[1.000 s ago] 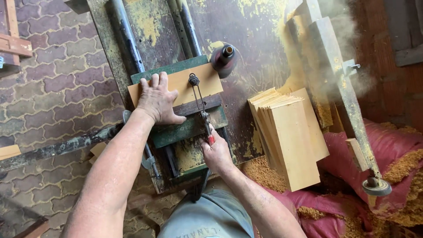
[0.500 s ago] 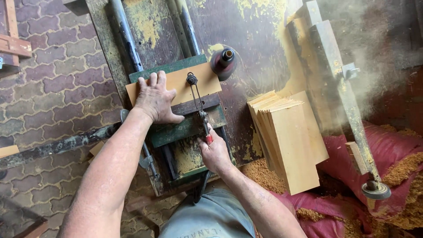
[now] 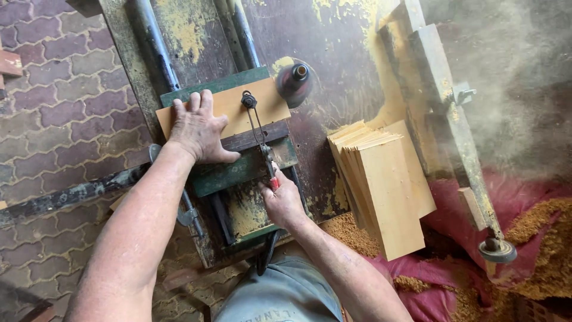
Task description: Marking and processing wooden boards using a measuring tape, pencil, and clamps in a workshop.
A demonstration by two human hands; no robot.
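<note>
My left hand (image 3: pixel 198 128) lies flat on a light wooden board (image 3: pixel 262 106) that rests on a green sliding carriage (image 3: pixel 238 173) of a woodworking machine. My right hand (image 3: pixel 283 200) is closed around the red-tipped handle of a metal clamp lever (image 3: pixel 259 128) that reaches across the board. A spinning cutter head (image 3: pixel 296 80) stands just past the board's right end, blurred with motion.
A stack of cut wooden boards (image 3: pixel 384 179) leans on the machine table to the right. Sawdust (image 3: pixel 536 238) lies over red sacks at the lower right and dust hangs in the air. A long metal arm (image 3: pixel 444 119) runs down the right side. Brick paving (image 3: pixel 53 107) is at the left.
The carriage, the board and both hands have slid a little up the rails toward the cutter. More dust drifts at the right.
</note>
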